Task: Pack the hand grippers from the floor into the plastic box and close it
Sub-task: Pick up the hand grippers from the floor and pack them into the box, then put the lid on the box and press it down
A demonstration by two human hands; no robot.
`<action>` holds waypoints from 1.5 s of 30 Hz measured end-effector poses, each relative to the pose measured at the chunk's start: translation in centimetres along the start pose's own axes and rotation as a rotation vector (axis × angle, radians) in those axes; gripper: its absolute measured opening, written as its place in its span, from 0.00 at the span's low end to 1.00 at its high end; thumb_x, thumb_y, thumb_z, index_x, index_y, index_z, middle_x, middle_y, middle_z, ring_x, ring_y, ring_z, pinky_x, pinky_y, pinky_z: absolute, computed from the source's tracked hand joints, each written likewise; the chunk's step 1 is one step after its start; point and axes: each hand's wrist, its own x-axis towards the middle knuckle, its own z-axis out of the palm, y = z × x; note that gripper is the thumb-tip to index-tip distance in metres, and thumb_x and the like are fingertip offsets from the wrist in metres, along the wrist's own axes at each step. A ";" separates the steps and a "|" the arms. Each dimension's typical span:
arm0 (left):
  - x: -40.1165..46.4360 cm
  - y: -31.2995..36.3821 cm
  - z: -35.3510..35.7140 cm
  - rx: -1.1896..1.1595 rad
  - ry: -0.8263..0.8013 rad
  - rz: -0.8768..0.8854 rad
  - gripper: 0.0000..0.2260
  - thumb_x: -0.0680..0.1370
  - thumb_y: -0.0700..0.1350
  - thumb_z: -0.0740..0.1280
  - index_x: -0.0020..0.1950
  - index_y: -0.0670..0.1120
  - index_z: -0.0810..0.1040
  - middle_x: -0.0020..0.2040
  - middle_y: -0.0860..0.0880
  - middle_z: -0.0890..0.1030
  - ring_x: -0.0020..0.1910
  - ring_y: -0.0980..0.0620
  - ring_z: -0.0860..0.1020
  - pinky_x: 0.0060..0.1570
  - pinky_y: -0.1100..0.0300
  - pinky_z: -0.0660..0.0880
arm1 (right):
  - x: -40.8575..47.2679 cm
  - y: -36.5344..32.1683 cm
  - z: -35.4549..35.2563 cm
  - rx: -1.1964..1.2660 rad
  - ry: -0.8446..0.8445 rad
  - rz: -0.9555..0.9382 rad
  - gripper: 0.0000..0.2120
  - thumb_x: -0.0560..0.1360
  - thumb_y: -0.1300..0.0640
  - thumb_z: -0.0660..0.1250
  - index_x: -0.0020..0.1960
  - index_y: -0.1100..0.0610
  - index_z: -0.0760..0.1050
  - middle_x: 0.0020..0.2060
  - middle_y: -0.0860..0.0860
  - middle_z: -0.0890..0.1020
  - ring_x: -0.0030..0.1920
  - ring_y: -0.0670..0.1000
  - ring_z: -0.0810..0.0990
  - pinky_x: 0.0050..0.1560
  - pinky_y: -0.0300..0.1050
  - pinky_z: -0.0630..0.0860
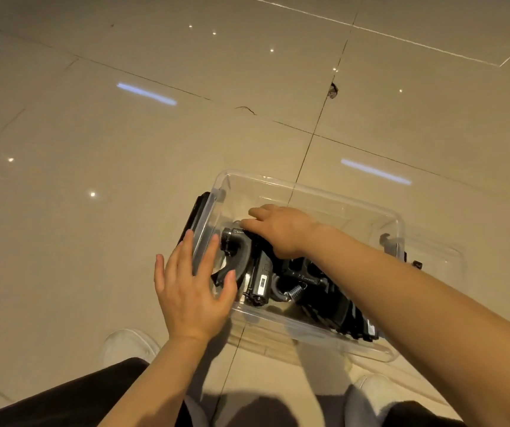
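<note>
Left hand [192, 292] lies flat with fingers straight on the box [309, 192] edge, probably to steady it, while the right hand [278, 231] reaches inside, fingers curled on a gripper [238, 254] to wedge it beside the others, lid not on yet.

Beyond the right hand [281, 231] the plastic box [309, 192] lies bare; hand grippers [278, 282] crowd beneath it.
</note>
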 end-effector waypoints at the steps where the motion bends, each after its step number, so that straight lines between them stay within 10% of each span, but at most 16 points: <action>1: 0.0 0.1 0.0 0.003 0.001 0.000 0.26 0.75 0.58 0.55 0.71 0.51 0.69 0.70 0.40 0.68 0.65 0.41 0.70 0.69 0.41 0.55 | -0.4 -0.3 -0.1 -0.038 0.015 -0.004 0.38 0.72 0.62 0.67 0.76 0.50 0.52 0.72 0.55 0.61 0.69 0.58 0.63 0.62 0.53 0.71; 14: 0.6 1.1 -1.4 0.274 -0.149 0.161 0.27 0.77 0.60 0.44 0.76 0.56 0.48 0.76 0.44 0.57 0.75 0.37 0.49 0.69 0.33 0.47 | -20.9 -1.3 0.5 -0.375 -0.006 0.025 0.32 0.75 0.58 0.65 0.74 0.51 0.54 0.75 0.59 0.54 0.71 0.59 0.60 0.66 0.56 0.66; 25: -4.6 17.3 3.7 0.203 -0.323 0.833 0.29 0.78 0.68 0.45 0.76 0.57 0.54 0.76 0.48 0.60 0.76 0.49 0.51 0.69 0.39 0.46 | -31.5 0.2 11.6 0.161 -0.013 0.523 0.32 0.78 0.51 0.61 0.76 0.47 0.48 0.77 0.54 0.48 0.73 0.57 0.57 0.69 0.50 0.64; 35: -4.8 17.8 5.6 0.256 -0.262 0.883 0.31 0.75 0.64 0.54 0.74 0.50 0.63 0.74 0.46 0.62 0.73 0.43 0.61 0.68 0.42 0.60 | -30.4 4.5 27.5 1.167 0.606 1.382 0.34 0.76 0.47 0.65 0.76 0.51 0.53 0.73 0.54 0.61 0.71 0.56 0.63 0.69 0.52 0.64; 45: -5.3 17.8 5.1 0.273 -0.251 0.877 0.30 0.75 0.63 0.55 0.73 0.49 0.66 0.73 0.45 0.65 0.68 0.41 0.70 0.64 0.42 0.64 | -28.7 3.6 26.8 1.698 0.754 1.523 0.29 0.76 0.56 0.66 0.74 0.53 0.59 0.68 0.56 0.69 0.65 0.57 0.70 0.63 0.50 0.67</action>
